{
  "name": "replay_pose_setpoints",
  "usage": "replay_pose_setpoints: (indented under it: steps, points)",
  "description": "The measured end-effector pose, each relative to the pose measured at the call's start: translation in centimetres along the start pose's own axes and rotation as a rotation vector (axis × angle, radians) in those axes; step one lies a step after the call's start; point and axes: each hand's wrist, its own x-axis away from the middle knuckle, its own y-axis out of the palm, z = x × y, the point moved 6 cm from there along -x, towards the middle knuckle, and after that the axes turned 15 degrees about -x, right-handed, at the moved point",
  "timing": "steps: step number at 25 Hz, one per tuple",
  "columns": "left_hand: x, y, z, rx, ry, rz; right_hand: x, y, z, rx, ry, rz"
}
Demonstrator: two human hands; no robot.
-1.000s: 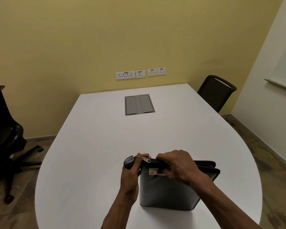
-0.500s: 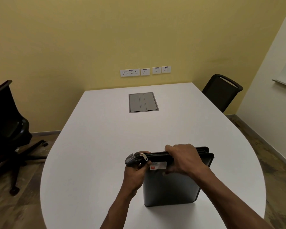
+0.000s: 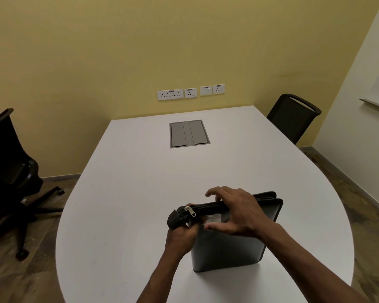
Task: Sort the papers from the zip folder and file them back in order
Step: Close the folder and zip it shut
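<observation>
— Which step did I have in hand there?

— The opening one, I judged. The folder (image 3: 232, 239) stood on edge on the desk (image 3: 127, 193), zipped side up, with no papers out. My left hand (image 3: 181, 236) held its near left corner from below, fingers curled round it, just under the zip pull (image 3: 189, 212), though I couldn't tell exactly what the fingertips pressed on.

— And the right?

— My right hand (image 3: 236, 212) arched over the top edge, fingers spread and loose, thumb on the near face, the others over the far side. It straddled the folder rather than clamped it.

— So what did the next move call for?

— Getting at that pull, which hung just left of my right fingers. I reckoned the left had to steady the corner while the right pinched the tab and ran it along the top edge.
</observation>
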Motion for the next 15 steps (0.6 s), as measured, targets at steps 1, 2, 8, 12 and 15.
replay_pose_setpoints:
  steps: [1,2,8,12,15]
  points:
    - [0.0,0.2,-0.2,0.002,-0.052,-0.025,-0.2,0.4,-0.8,-0.123,-0.024,0.016]
    - [0.1,0.4,-0.5,0.005,-0.091,-0.052,-0.4,1.1,-1.6,-0.207,-0.042,0.040]
    - [0.7,-0.6,0.7,0.097,0.073,0.054,-1.6,3.6,-2.6,-0.256,-0.018,0.304]
    - [2.0,-1.4,0.4,0.273,0.058,0.166,-1.7,3.4,-2.4,-0.315,0.000,0.231]
    - [3.0,-2.6,1.0,0.330,0.129,0.221,-1.9,3.5,-2.3,-0.353,0.029,0.208]
